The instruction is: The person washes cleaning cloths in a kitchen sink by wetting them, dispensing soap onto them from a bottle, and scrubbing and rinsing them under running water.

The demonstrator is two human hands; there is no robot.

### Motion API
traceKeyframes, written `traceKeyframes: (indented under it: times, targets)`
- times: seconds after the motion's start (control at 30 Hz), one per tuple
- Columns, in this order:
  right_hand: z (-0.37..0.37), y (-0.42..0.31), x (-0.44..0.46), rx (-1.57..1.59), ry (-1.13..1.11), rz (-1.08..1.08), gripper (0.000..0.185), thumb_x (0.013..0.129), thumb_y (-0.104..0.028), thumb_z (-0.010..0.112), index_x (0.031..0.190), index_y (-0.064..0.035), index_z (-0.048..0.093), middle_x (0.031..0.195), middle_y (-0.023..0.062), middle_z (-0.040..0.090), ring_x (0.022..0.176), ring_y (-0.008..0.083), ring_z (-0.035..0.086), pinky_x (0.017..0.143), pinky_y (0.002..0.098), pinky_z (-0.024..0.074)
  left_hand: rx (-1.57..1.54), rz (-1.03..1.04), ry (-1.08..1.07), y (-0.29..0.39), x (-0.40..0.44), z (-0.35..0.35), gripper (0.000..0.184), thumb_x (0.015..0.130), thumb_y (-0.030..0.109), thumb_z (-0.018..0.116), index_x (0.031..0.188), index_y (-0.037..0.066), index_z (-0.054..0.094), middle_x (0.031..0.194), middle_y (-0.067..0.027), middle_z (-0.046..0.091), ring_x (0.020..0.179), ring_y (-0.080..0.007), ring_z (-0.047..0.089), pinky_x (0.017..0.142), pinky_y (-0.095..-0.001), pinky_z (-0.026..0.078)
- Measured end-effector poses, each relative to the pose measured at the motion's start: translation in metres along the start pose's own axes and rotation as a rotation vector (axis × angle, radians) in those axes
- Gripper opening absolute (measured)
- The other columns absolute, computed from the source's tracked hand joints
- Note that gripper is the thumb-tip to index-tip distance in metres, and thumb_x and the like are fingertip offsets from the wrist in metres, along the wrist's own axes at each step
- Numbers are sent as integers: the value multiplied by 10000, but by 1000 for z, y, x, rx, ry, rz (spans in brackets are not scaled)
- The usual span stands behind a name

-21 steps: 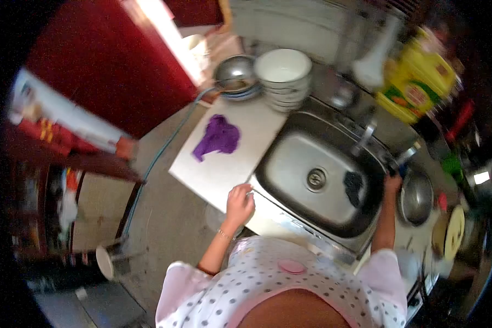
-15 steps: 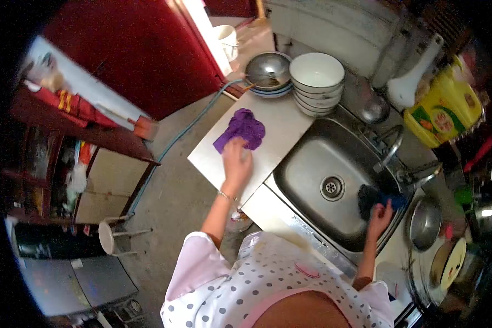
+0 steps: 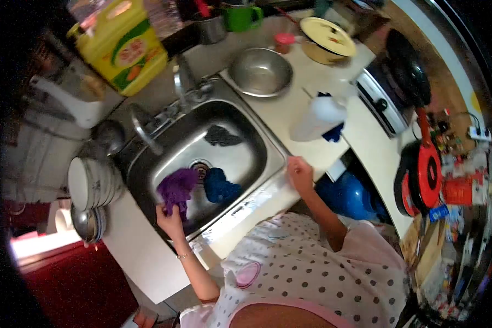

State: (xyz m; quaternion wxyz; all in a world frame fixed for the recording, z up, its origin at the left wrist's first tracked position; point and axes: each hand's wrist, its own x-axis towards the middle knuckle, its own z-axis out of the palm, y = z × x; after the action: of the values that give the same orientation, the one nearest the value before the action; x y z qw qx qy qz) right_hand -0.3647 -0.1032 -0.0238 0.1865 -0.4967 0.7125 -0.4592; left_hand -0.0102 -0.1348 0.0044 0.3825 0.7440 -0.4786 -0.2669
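A purple cloth (image 3: 178,187) hangs in the left part of the steel sink (image 3: 246,117), its upper part spread on the basin. My left hand (image 3: 170,221) pinches its lower end, over the sink's near left rim. A blue cloth (image 3: 222,187) lies crumpled beside the drain (image 3: 201,170), just right of the purple one. Farther back in the basin lies a dark grey cloth (image 3: 222,136). My right hand (image 3: 299,175) is at the sink's near right corner by the counter edge, fingers curled in, with nothing visible in them.
Stacked bowls (image 3: 95,183) stand left of the sink, and a faucet (image 3: 145,131) rises behind it. On the right are a metal basin (image 3: 261,72), a white bottle (image 3: 318,117) with dark blue cloth behind it, and a stove (image 3: 385,101). A yellow jug (image 3: 123,49) stands behind.
The view has swung right. My left hand has brought the purple cloth from the counter into the sink. My right hand has let go of the blue cloth and moved to the sink's corner.
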Motion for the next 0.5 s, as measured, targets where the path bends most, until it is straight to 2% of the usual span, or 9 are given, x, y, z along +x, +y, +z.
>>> traceKeyframes:
  times: [0.07, 0.13, 0.2, 0.27, 0.33, 0.37, 0.4, 0.47, 0.5]
  targets:
    - [-48, 22, 3, 539, 310, 224, 157, 750, -154, 469, 798, -10, 510, 635, 65, 500, 551, 111, 460, 516, 224, 388, -218, -153, -145, -11, 7, 38, 311, 654, 160, 583, 868, -21, 447, 832, -109, 484, 718, -183, 476, 677, -269, 384]
    - [-88, 37, 30, 171, 480, 126, 158, 732, -139, 485, 807, -1, 500, 668, 73, 510, 596, 154, 486, 556, 248, 398, 94, 132, -162, -31, 5, 50, 356, 684, 283, 566, 893, 21, 446, 816, -88, 484, 708, -161, 452, 618, -269, 386]
    - [-112, 35, 60, -158, 358, -29, 229, 708, -119, 492, 905, -4, 472, 817, 123, 499, 767, 214, 483, 662, 302, 388, 73, 184, -157, -27, 0, 40, 332, 695, 272, 552, 878, 12, 456, 794, -80, 494, 686, -141, 455, 611, -244, 382]
    - [-111, 41, 89, -454, 221, -222, 339, 665, -104, 513, 984, -18, 440, 1003, 163, 412, 951, 279, 381, 778, 346, 337, -29, -53, -279, -10, -10, 26, 291, 710, 202, 539, 900, 2, 446, 837, -90, 506, 743, -147, 488, 673, -247, 386]
    - [-93, 61, 107, -611, 126, -94, 435, 628, -128, 543, 1036, -48, 418, 1107, 151, 313, 1025, 314, 282, 834, 378, 294, -55, 67, -289, -21, -19, 24, 229, 726, 180, 514, 876, 15, 465, 739, -66, 537, 705, -139, 498, 638, -248, 395]
    - [-87, 83, 116, -733, -23, 20, 484, 597, -162, 572, 1042, -56, 418, 1111, 151, 305, 1018, 325, 281, 831, 384, 302, -12, 54, -303, -18, -25, 22, 212, 724, 168, 512, 862, 13, 470, 731, -70, 537, 694, -141, 501, 629, -249, 397]
    - [-86, 65, 116, -731, -55, 106, 488, 579, -167, 579, 1031, -55, 434, 1131, 147, 282, 1019, 330, 269, 816, 390, 315, 25, 45, -313, -13, -30, 21, 196, 722, 156, 509, 849, 10, 475, 723, -74, 538, 682, -143, 504, 620, -249, 398]
    - [-78, 86, 130, -779, 56, 104, 442, 553, -181, 566, 961, -41, 472, 1037, 147, 418, 891, 345, 409, 737, 367, 374, 4, 27, -297, -20, -39, 22, 177, 716, 134, 504, 833, 4, 479, 710, -82, 538, 670, -143, 508, 611, -245, 398]
    - [-83, 90, 138, -725, 36, 95, 366, 560, -170, 563, 899, -46, 506, 932, 139, 477, 808, 324, 456, 693, 356, 391, -4, 31, -286, -20, -44, 21, 168, 716, 124, 496, 828, -1, 479, 701, -84, 535, 649, -138, 508, 603, -239, 399]
